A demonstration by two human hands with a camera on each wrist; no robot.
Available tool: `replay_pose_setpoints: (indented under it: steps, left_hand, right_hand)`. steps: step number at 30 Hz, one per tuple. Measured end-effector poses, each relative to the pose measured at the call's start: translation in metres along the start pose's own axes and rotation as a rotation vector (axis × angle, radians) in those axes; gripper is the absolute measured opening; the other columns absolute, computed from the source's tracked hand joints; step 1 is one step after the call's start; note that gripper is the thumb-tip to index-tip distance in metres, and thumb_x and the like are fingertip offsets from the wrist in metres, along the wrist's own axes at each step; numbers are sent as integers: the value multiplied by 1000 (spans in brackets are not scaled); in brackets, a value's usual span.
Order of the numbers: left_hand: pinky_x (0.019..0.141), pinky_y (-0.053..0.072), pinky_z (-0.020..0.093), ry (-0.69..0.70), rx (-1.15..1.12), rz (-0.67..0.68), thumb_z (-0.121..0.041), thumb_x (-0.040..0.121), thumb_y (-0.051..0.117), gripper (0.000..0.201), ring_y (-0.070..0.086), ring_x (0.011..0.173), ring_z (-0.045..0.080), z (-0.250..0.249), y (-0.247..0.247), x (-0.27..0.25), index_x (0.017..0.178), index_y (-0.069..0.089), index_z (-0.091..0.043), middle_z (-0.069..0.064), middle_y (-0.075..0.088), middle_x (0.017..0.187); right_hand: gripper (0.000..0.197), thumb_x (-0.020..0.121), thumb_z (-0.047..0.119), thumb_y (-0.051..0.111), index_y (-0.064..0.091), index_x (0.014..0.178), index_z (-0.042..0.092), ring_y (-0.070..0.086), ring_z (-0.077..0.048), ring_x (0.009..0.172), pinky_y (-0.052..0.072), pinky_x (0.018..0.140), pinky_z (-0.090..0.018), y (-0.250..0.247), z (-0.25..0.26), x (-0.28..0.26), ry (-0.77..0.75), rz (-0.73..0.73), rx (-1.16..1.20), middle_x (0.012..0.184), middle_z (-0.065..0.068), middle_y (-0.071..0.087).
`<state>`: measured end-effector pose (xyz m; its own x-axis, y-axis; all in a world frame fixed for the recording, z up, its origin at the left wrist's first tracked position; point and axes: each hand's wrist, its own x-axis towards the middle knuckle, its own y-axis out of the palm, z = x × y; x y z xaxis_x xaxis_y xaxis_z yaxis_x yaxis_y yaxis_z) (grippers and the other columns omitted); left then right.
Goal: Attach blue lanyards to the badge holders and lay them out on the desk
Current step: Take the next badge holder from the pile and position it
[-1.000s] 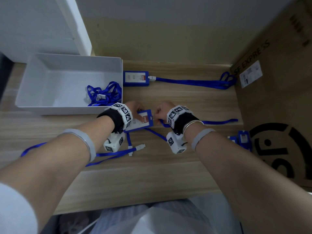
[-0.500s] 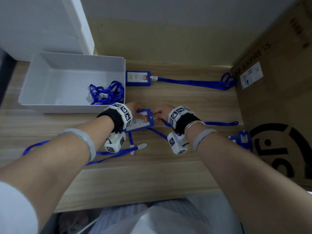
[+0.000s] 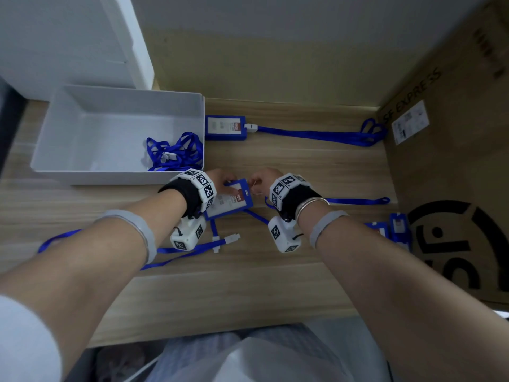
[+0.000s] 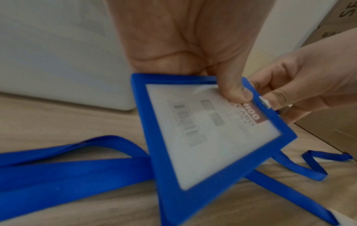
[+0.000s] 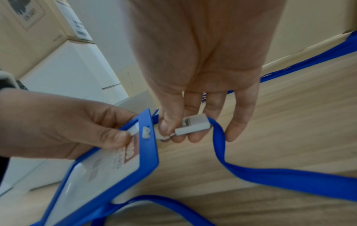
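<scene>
A blue badge holder [image 3: 231, 201] with a white card is held tilted above the desk at mid-table. My left hand [image 3: 220, 180] pinches its top edge, thumb on the card face [image 4: 234, 93]. My right hand [image 3: 261, 179] pinches the white clip [image 5: 193, 124] of a blue lanyard [image 5: 270, 174] right at the holder's slot [image 5: 145, 133]. That lanyard's strap runs right across the desk [image 3: 358, 200]. A finished badge with its lanyard [image 3: 225, 127] lies at the back. Another loose lanyard [image 3: 192, 248] lies under my left wrist.
A white bin [image 3: 82, 139] at the back left holds a tangle of blue lanyards [image 3: 173, 153]. A cardboard box [image 3: 454, 161] walls the right side, with spare badge holders [image 3: 396, 230] against it. Bare wood shows along the desk's front edge [image 3: 220, 312].
Both hands have stayed at the holder's top edge. My right hand has brought the clip closer to the slot; the holder has tilted slightly.
</scene>
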<state>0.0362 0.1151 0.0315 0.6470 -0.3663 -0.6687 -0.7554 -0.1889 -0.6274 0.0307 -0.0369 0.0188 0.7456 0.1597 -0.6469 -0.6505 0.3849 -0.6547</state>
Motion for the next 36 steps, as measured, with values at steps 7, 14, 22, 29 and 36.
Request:
replay_pose_setpoints:
  steps: [7,14,22,29,36]
  left_hand:
    - [100,39,30,-17,1,6,-27,96,45,45,49,125,27,-3,1,-1,137,41,-9,13,51,137]
    - [100,40,32,2,7,16,-23,96,47,44,50,123,28,-3,-1,2,136,43,-6,15,52,135]
    - [93,42,30,62,-19,11,-22,94,51,39,53,119,28,0,-2,4,129,49,-7,15,57,129]
    - [101,39,30,9,-13,2,-27,94,50,50,49,127,26,3,-4,8,140,39,-9,12,49,140]
    - [93,40,31,-8,52,43,-28,94,49,48,50,124,29,5,-4,8,135,43,-4,15,51,136]
  right_hand:
    - [26,90,7,57,65,115,8,59,-23,112,42,94,-30,4,-4,0,-67,-31,84,119,-8,65]
    - [29,95,16,49,59,122,12,58,-26,109,44,91,-32,4,-3,-1,-38,60,-10,121,-10,63]
    - [26,95,15,49,59,119,9,52,-16,91,39,77,-25,5,-9,8,-60,80,45,97,-1,57]
    - [21,95,12,48,61,111,6,56,-19,92,43,83,-27,4,-23,11,-38,-47,95,112,-13,65]
    - [15,100,19,38,47,89,18,53,-9,62,43,58,-23,-21,15,5,-115,-313,543,72,4,55]
